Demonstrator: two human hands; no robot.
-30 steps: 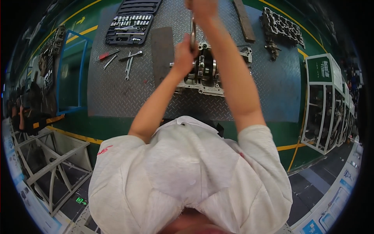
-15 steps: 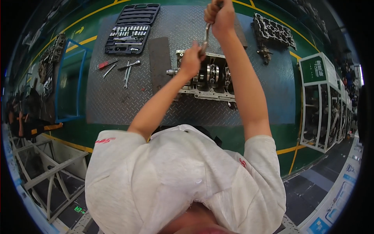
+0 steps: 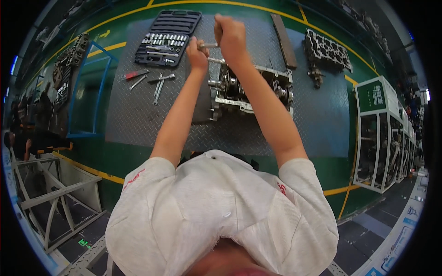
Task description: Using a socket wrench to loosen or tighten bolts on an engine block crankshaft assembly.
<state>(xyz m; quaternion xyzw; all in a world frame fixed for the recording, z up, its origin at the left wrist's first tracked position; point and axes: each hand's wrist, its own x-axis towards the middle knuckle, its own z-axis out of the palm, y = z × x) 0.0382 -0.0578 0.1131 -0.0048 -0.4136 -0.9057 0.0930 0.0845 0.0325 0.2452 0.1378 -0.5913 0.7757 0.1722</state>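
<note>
Over the far left corner of an engine block [image 3: 275, 72], my left hand [image 3: 197, 55] is closed around one end of a shiny metal wrench [image 3: 209, 45]. My right hand [image 3: 231, 40], partly blurred, grips its other end in a fist. The wrench lies nearly level between the two hands; its head is hidden, so I cannot tell whether it touches the block. A crankshaft [image 3: 231, 85] shows in the block's open side, with its end sticking out at the left. My right forearm covers the block's middle.
Left on the steel-plate surface [image 3: 138, 106] lie an open socket set case [image 3: 161, 43], loose wrenches [image 3: 159, 89] and a red-handled tool [image 3: 133, 74]. A flat bar [image 3: 284, 41] and a cylinder head [image 3: 328, 51] lie to the right. White-framed cages [image 3: 375, 138] stand far right.
Both hands have moved left with the wrench, which has turned from nearly upright to nearly level. The view has shifted slightly; the block stays in place among the tools.
</note>
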